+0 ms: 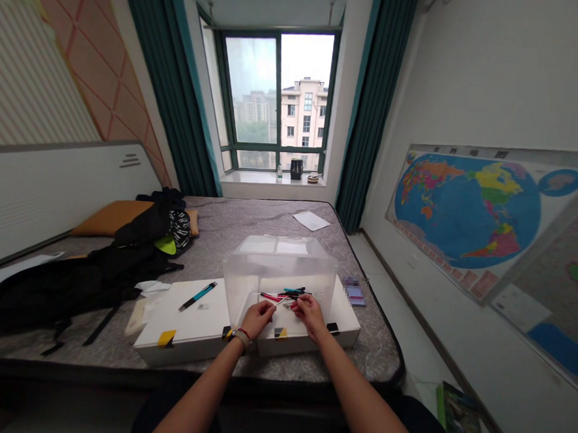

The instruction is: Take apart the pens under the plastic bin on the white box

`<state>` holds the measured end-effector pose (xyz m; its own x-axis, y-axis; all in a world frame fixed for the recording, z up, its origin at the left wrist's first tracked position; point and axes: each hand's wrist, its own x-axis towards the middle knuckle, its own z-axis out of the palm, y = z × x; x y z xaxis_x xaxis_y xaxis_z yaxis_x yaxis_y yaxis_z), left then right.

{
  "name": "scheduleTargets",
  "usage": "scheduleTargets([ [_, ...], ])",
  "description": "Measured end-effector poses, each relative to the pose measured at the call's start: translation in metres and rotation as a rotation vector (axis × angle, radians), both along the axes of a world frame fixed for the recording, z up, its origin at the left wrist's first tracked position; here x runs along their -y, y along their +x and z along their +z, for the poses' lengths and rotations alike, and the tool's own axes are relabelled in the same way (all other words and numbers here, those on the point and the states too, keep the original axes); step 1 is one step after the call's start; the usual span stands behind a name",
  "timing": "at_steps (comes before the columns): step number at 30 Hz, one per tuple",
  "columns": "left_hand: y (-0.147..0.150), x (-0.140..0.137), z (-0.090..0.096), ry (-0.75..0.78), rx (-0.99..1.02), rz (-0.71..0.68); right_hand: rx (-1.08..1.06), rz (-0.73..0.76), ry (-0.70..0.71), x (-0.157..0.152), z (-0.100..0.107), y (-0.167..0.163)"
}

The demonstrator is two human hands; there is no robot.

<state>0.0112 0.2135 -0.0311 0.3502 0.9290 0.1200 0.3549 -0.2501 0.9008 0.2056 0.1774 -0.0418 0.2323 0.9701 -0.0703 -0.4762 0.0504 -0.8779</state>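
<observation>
My left hand (258, 318), with a bracelet and a band at the wrist, has its fingers pinched together at the front of a translucent plastic box (240, 285). A thin pale piece (282, 301) extends from its fingertips toward the other hand. My right hand (310, 316) is closed too, its fingers bent together; what it grips is too small to make out. Just behind the fingertips lie several pens, among them a red pen (269, 297) and a teal pen (292, 290). The plastic box rests on white boxes on the mattress.
A blue-and-black pen (198, 296) lies on the left white box (179, 321). Tissues (153, 288) and a black backpack (89, 283) are farther left. On the right is a pixelated purple item (354, 292). A paper sheet (311, 220) lies toward the window.
</observation>
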Motion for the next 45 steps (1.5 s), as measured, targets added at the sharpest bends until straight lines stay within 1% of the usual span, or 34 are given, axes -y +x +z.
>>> scheduleTargets([
  [7, 0.000, 0.001, 0.002, 0.012, -0.014, -0.004, -0.010, -0.012, -0.007, -0.004, -0.007, 0.001],
  [18, 0.000, -0.002, -0.006, 0.036, -0.006, 0.017, -0.017, -0.011, -0.005, -0.003, -0.006, 0.001],
  [29, 0.001, -0.001, -0.004, 0.004, 0.021, 0.036, -0.019, -0.013, 0.000, -0.004, -0.006, 0.001],
  [33, 0.001, -0.001, 0.002, 0.009, 0.054, 0.075, 0.009, -0.018, -0.004, -0.003, -0.006, 0.001],
  [36, -0.001, 0.000, 0.009, 0.010, 0.077, 0.096, 0.062, 0.020, 0.011, 0.000, -0.002, 0.000],
  [39, -0.002, 0.001, 0.013, -0.005, 0.067, 0.079, 0.114, 0.075, 0.018, 0.002, 0.003, -0.001],
  [45, -0.002, 0.001, 0.011, 0.026, -0.024, 0.031, 0.153, 0.160, 0.020, 0.005, 0.005, 0.001],
])
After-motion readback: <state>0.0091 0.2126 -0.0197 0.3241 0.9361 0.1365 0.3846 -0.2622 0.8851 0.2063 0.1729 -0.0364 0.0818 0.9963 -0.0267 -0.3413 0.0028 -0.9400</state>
